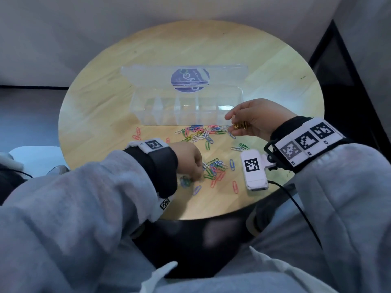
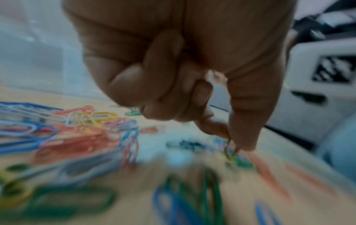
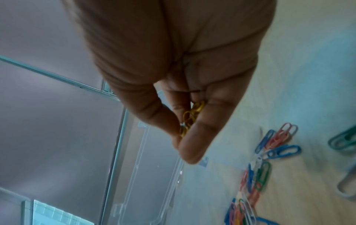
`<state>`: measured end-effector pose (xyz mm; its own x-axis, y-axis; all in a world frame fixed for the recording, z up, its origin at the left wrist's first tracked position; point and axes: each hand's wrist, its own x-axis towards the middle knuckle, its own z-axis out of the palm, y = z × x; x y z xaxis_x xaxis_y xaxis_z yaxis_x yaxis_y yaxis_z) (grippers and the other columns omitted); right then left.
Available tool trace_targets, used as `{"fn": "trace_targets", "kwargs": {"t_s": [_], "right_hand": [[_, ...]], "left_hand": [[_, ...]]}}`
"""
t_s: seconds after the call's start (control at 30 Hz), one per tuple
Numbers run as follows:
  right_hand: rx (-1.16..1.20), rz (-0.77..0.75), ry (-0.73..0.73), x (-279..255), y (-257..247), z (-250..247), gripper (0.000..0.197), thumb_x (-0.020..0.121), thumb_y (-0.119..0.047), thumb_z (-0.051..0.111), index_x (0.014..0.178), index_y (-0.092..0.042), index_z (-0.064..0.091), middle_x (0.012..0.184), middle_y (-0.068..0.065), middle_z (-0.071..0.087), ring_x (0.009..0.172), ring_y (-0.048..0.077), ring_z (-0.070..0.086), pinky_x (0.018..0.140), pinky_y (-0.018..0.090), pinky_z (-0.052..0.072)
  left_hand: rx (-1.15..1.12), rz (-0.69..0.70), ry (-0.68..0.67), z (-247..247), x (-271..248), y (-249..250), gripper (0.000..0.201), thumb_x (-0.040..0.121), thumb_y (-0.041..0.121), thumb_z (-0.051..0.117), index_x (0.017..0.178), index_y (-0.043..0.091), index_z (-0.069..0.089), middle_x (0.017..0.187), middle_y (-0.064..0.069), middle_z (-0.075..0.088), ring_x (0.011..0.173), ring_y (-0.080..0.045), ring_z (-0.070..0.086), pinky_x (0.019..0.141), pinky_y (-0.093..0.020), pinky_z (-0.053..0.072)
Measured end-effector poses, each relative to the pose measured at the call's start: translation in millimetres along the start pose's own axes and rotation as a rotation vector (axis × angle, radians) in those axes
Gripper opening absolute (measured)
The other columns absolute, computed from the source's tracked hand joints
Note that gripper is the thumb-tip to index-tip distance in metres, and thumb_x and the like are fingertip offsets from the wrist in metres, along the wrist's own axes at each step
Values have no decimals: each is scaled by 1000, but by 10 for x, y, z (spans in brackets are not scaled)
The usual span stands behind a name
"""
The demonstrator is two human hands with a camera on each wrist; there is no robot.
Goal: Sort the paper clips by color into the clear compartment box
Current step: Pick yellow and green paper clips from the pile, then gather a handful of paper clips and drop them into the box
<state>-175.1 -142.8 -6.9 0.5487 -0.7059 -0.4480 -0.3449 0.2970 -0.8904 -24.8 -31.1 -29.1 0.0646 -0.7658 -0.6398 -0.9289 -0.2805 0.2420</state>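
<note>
Round wooden table (image 1: 211,49) is sitting close in front of the person, its near edge running just under both forearms. The far half is lying bare behind the clear compartment box (image 1: 186,111), which is standing mid-table with its lid (image 1: 184,76) hanging open toward the far side; compartments are looking see-through, contents hard to tell.

Right hand (image 1: 257,118) is hovering just off the box's right end, above the table, fingers curled and pinching a small bunch of yellow clips (image 1: 240,125) between thumb and fingertips (image 3: 189,150).

Left hand (image 1: 188,160) is sitting low over the near pile, fingers curled, thumb and forefinger pinching one yellow clip (image 2: 231,150) right above the tabletop.

Loose paper clips (image 1: 203,132) in mixed colours are spreading along the box's front wall, touching or nearly so, and a second cluster (image 1: 214,168) is lying nearer the person, beside the left hand. A few red ones (image 1: 137,134) are lying apart to the left.

A white tagged device (image 1: 254,170) is hanging off the right wrist above the near right table area, cable (image 1: 296,208) trailing off the edge.
</note>
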Motion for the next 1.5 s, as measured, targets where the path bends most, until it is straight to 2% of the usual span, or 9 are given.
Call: {"fn": "trace_targets", "kwargs": {"t_s": [0.23,0.6,0.73,0.8,0.93,1.1,1.2,1.37,1.5], "right_hand": [[401,-27,178,105,-45,-67,18,91,2,44,78,1,57,72,9,47,60,17,53,49,15,50],[794,-61,146,322,-193,-184,11,91,-6,37,95,-2,46,93,16,45,81,26,50,73,26,50],[756,-40,74,293,-210,-206,23,93,-8,32,110,2,45,133,31,38,128,36,41,95,34,43],[742,-23,73,272,-198,-210,26,94,-8,32,114,2,44,143,31,32,138,36,32,95,34,43],[638,-29,92,235,-159,-214,24,91,-4,34,110,-1,49,112,20,53,103,26,56,82,27,47],[174,-94,85,123,-187,-238,19,90,0,43,82,-9,58,79,8,58,71,19,58,68,26,51],[-268,-91,120,68,-135,-301,14,88,-9,52,77,-10,60,72,4,59,67,18,58,65,29,50],[-739,-6,90,10,-3,-259,10,86,-20,59,81,-13,64,68,0,59,57,10,49,60,25,42],[-833,-7,50,56,65,-101,11,84,-16,61,91,-15,68,68,-9,53,60,5,47,53,20,36]], "left_hand": [[-613,-41,27,-496,73,-1,23,84,9,61,65,16,50,57,-1,38,49,-13,30,47,-20,23],[-971,-9,192,-937,492,443,18,92,12,52,75,14,48,71,-1,49,58,-9,47,50,-14,39],[-1106,39,227,-971,641,538,18,92,7,52,76,13,50,75,-4,52,65,-12,53,56,-14,51],[-1138,57,235,-967,685,561,18,92,4,49,77,14,51,76,-3,51,68,-12,52,61,-17,48],[-1175,98,245,-936,695,547,21,92,2,45,81,18,54,77,1,49,69,-10,46,69,-18,44],[-1115,154,302,-875,611,430,20,93,6,48,85,22,56,86,1,56,79,-8,54,75,-18,48],[-997,200,321,-802,468,303,19,91,3,51,85,20,58,81,-1,60,72,-9,62,64,-16,53],[-152,157,341,-590,253,111,17,85,18,55,94,30,63,72,10,56,71,-11,54,65,-23,43],[155,118,252,-439,269,66,28,86,17,52,110,28,62,87,8,50,85,-15,48,71,-22,33]]}}
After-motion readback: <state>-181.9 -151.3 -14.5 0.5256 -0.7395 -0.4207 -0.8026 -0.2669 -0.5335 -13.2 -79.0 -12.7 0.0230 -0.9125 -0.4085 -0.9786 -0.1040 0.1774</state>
